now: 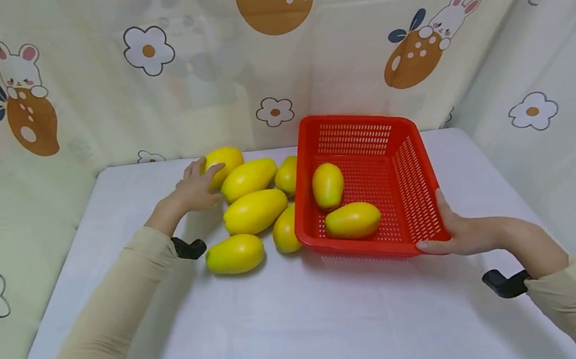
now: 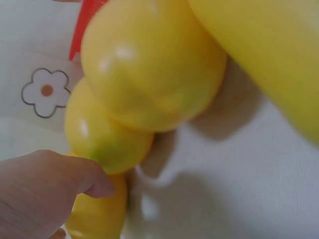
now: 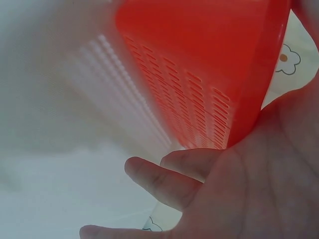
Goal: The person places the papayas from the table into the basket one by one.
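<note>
Red plastic makes up the basket (image 1: 358, 119), whose near right corner the right hand (image 1: 471, 234) braces with straight, spread fingers; firm pressure there should keep it from skidding on the worktop (image 1: 314, 334). The left hand (image 1: 197, 191) is at the yellow fruit (image 1: 228, 159) farthest to the basket's left, thumb against it; whether its fingers have clamped down, I cannot tell. The skin looks smooth, so wrapping the thick middle should hold better than pinching one end. I'd lift straight up, since the neighbouring fruit (image 1: 249, 178), nearer the basket, could roll if nudged. Inside the basket, two fruits (image 1: 328, 187) lie toward its left and near walls; lowering gently, clear of them, would avoid knocks.
</note>
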The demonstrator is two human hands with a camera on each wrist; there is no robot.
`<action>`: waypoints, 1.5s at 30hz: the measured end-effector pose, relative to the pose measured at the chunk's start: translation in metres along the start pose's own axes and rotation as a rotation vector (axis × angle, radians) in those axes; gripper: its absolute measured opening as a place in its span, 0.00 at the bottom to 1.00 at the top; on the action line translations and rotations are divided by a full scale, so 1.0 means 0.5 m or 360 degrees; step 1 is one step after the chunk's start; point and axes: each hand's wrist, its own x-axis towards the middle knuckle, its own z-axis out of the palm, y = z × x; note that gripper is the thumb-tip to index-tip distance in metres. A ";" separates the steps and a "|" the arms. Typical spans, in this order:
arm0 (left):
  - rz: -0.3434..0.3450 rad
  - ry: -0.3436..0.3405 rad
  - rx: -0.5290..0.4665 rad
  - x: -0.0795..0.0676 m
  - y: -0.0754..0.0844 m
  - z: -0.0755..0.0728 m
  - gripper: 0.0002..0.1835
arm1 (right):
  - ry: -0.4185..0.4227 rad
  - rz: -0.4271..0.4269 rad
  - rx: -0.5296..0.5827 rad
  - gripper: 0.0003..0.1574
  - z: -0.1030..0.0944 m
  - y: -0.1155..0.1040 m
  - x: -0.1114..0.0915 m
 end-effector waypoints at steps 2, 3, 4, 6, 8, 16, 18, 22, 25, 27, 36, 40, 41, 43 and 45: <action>0.0011 0.0022 0.0019 0.009 -0.008 0.004 0.40 | -0.0003 0.0006 0.0012 0.79 0.001 0.002 0.000; 0.0019 0.0031 0.0026 0.012 -0.012 0.006 0.41 | -0.0005 0.0007 0.0018 0.79 0.002 0.002 0.000; 0.0027 0.0038 0.0032 0.015 -0.015 0.006 0.41 | -0.0002 0.0005 0.0023 0.79 0.003 0.003 0.000; 0.0050 0.0049 0.0055 0.020 -0.022 0.005 0.42 | 0.0003 -0.0011 0.0044 0.79 0.005 0.005 0.000; 0.0078 0.0052 0.0078 0.026 -0.026 0.001 0.42 | 0.0012 -0.0017 0.0044 0.79 0.006 0.007 -0.001; 0.0212 0.0040 0.0156 0.051 -0.038 -0.025 0.42 | 0.0046 -0.0039 0.0056 0.79 0.006 0.014 -0.003; 0.0224 0.0025 0.0164 0.057 -0.040 -0.027 0.42 | 0.0045 -0.0037 0.0054 0.78 0.006 0.015 -0.003; 0.0240 0.0022 0.0176 0.068 -0.041 -0.031 0.43 | 0.0047 -0.0040 0.0052 0.78 0.006 0.016 -0.003; 0.0254 0.0025 0.0172 0.077 -0.041 -0.035 0.44 | 0.0047 -0.0048 0.0056 0.78 0.006 0.015 -0.003; 0.0263 0.0018 0.0170 0.085 -0.041 -0.037 0.45 | 0.0049 -0.0049 0.0055 0.78 0.006 0.014 -0.003; 0.0290 -0.0057 0.0116 0.101 -0.033 -0.041 0.43 | 0.0024 -0.0005 0.0032 0.80 0.003 0.012 -0.003; 0.0286 -0.0071 0.0091 0.103 -0.030 -0.039 0.42 | 0.0026 -0.0008 0.0036 0.80 0.003 0.010 -0.004; 0.0289 -0.0074 0.0089 0.104 -0.030 -0.038 0.42 | 0.0030 -0.0011 0.0037 0.80 0.003 0.011 -0.004; 0.0289 -0.0074 0.0081 0.106 -0.030 -0.037 0.42 | 0.0034 -0.0018 0.0046 0.80 0.003 0.011 -0.003; 0.0296 -0.0075 0.0071 0.108 -0.030 -0.036 0.41 | 0.0033 -0.0026 0.0049 0.80 0.003 0.011 -0.002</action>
